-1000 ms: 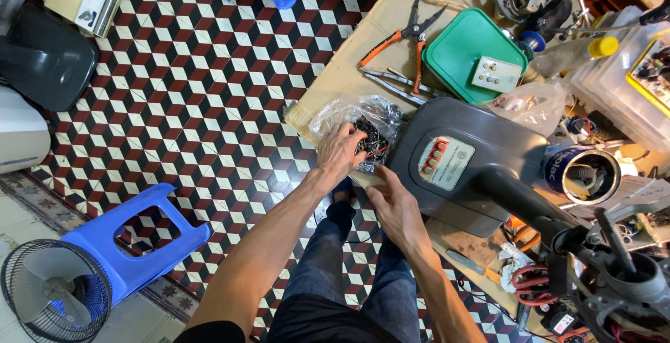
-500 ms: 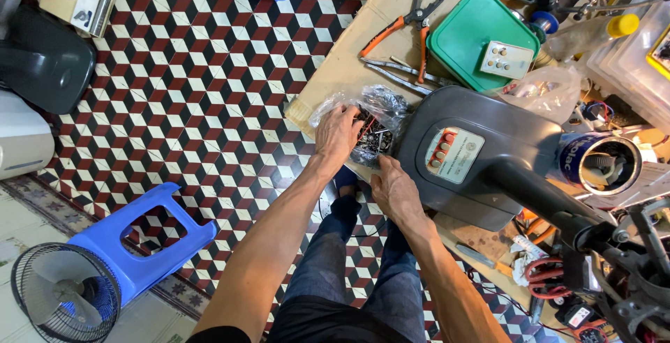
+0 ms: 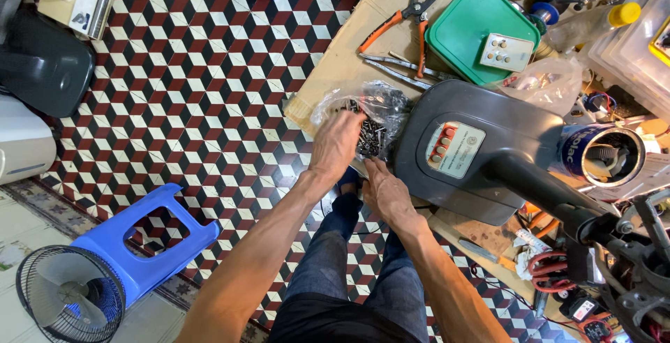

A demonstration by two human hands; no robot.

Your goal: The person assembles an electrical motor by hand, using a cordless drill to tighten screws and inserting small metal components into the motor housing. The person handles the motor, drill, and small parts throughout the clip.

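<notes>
Big grey fan base [image 3: 488, 154] blocks right side, just beside screw bag [image 3: 370, 116]. Pliers [image 3: 408, 15] and green lid [image 3: 474, 29] crowd far end. Open room left, over tiled floor [image 3: 209, 92].

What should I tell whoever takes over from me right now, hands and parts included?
Left hand: fingers down in the clear plastic bag of small dark metal screws, at the edge of the tan wooden board; whether it grips a screw is hidden.
Right hand: flat by the bag's near edge, against the dark grey plastic fan base lying on the board, holding nothing visible.
Orange-handled pliers lie beyond the bag, beside the green plastic lid.
Done: bag open. Left: no screw is out of the bag yet.
</notes>
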